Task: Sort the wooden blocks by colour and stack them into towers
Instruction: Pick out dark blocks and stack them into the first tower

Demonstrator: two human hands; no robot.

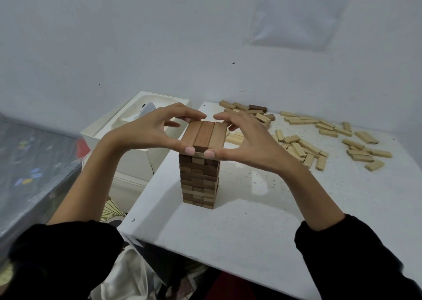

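A tower of dark brown wooden blocks (199, 181) stands upright on the white table (251, 226), several layers high. Its top layer (204, 135) is three brown blocks side by side. My left hand (150, 130) pinches that layer from the left, thumb at the near end, fingers at the far end. My right hand (246, 135) pinches it from the right in the same way. Several loose light wooden blocks (303, 144) lie scattered on the table to the back right. One dark block (258, 107) lies among the pale ones by the wall.
A white open box (127, 135) with a moulded insert stands left of the table, close to the tower. The wall rises right behind the table, with a plastic-covered sheet (299, 14) taped on it. A patterned mattress (29, 162) lies at far left.
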